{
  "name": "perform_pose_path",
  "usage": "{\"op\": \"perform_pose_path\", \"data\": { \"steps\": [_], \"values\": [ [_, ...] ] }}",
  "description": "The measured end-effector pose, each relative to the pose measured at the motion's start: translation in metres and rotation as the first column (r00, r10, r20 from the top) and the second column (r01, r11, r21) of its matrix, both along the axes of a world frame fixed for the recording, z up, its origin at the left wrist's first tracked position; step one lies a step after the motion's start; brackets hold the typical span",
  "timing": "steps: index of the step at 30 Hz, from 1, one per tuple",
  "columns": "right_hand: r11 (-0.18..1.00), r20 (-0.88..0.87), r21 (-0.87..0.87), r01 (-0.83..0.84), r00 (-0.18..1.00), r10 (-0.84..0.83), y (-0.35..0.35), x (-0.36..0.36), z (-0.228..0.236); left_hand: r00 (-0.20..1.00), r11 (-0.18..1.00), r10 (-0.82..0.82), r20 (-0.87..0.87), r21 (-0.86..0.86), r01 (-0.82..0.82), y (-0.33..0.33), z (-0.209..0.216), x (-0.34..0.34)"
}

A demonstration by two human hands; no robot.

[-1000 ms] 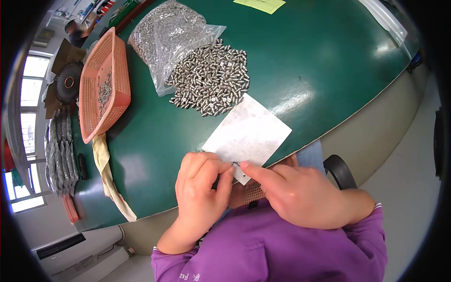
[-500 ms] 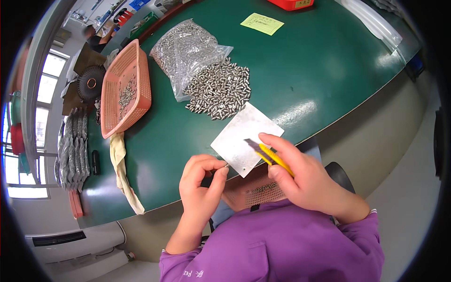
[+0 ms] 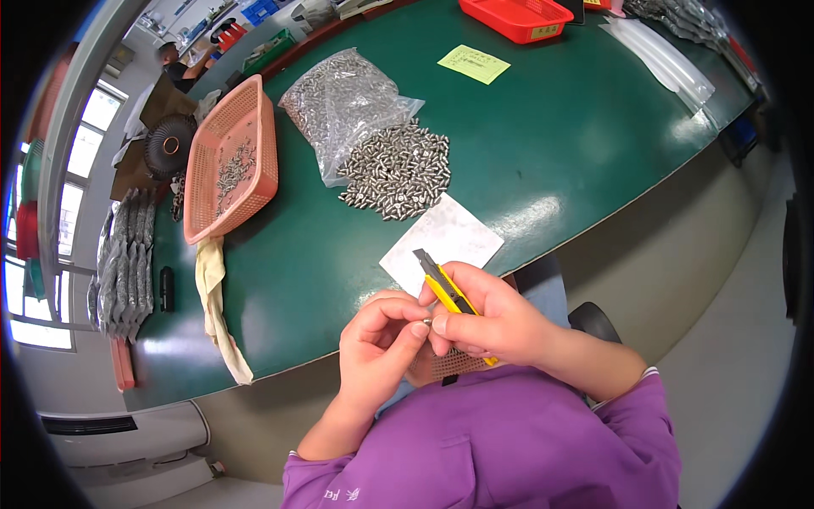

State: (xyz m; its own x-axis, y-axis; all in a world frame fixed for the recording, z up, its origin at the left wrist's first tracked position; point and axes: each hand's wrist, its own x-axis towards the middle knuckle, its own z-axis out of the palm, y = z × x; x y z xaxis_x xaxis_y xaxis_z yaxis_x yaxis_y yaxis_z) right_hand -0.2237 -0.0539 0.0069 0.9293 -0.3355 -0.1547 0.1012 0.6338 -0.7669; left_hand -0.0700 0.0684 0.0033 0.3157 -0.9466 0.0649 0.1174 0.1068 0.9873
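My left hand (image 3: 379, 342) pinches a small metal part (image 3: 427, 321) between thumb and forefinger; its exact kind is too small to make out. Close beside it, my right hand (image 3: 487, 318) grips a yellow utility knife (image 3: 450, 290), blade out and slanting up to the left. The right fingertips meet the small part. Beneath the blade lies a white square sheet (image 3: 458, 237) at the table's near edge. Past the sheet is a heap of small shiny metal parts (image 3: 398, 170), spilling by a clear plastic bag (image 3: 339, 106) full of the same.
A pink mesh basket (image 3: 265, 174) with scattered parts stands on the left of the green table (image 3: 560, 153). A second basket (image 3: 449, 365) sits under my hands. Nearby are a cloth strip (image 3: 212, 288), a yellow note (image 3: 474, 64) and a red tray (image 3: 517, 21). Another person (image 3: 178, 72) is far left.
My right hand has moved left and down with the knife, bringing it against my left hand and the small part. The view has shifted slightly.
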Motion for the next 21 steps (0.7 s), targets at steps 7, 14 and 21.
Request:
{"op": "perform_pose_path", "data": {
  "steps": [7,14,21],
  "values": [
    [0.999,0.0,0.038,-0.028,1.0,0.028,-0.001,0.0,-0.005,0.978,0.999,0.045,0.204,0.008,-0.048,0.001,0.0,0.0],
    [0.998,0.001,0.044,-0.04,0.999,0.039,-0.002,-0.002,-0.011,0.926,0.998,0.068,0.372,-0.012,-0.069,-0.002,0.0,0.0],
    [0.998,-0.041,-0.061,-0.034,0.999,0.031,0.0,-0.002,-0.008,0.837,1.0,0.015,0.548,-0.026,-0.001,0.0,0.005,0.0]
  ]
}}
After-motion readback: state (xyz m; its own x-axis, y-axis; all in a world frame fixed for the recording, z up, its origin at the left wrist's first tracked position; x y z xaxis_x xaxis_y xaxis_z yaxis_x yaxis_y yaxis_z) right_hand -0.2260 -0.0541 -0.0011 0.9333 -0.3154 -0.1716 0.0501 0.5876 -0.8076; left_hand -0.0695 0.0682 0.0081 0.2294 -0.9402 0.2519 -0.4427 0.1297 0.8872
